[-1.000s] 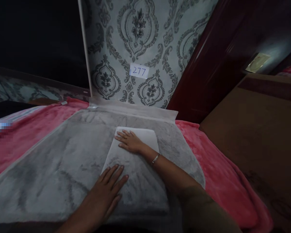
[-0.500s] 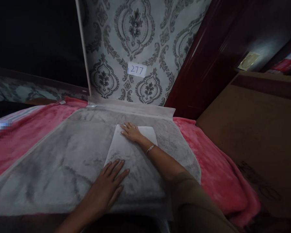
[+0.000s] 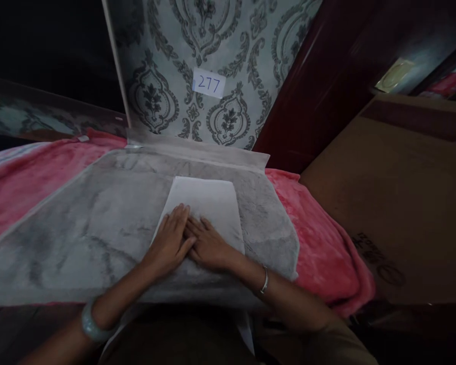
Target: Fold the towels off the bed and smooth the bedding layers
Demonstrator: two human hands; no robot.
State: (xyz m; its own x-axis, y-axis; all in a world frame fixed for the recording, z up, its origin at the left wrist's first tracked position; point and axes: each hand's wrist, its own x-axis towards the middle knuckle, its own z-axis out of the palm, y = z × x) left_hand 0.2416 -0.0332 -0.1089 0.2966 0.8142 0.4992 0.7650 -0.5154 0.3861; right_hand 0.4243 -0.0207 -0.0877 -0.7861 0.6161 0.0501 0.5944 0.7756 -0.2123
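Note:
A pale rectangular piece (image 3: pixel 207 191), white at its far end and greyer towards me, lies flat on a grey plush cloth (image 3: pixel 110 203). I cannot tell whether it is paper or folded fabric. My left hand (image 3: pixel 171 241) rests palm down on its left part, fingers stretched out. Beside it my right hand (image 3: pixel 209 244) lies flat on the piece too, fingers extended and pointing up and left. The two hands touch or nearly touch at the middle. Neither one grips anything visible.
Under the grey cloth spreads a pink plush blanket (image 3: pixel 323 248). A large cardboard box (image 3: pixel 403 203) stands at the right, by a dark red door frame (image 3: pixel 292 101). A dark screen (image 3: pixel 49 50) is at the left. A paper marked 277 (image 3: pixel 209 82) is on the patterned wall.
My right hand has come back towards me from the piece's far end to beside my left hand. My left hand has moved slightly forward onto the piece. The view has tilted down.

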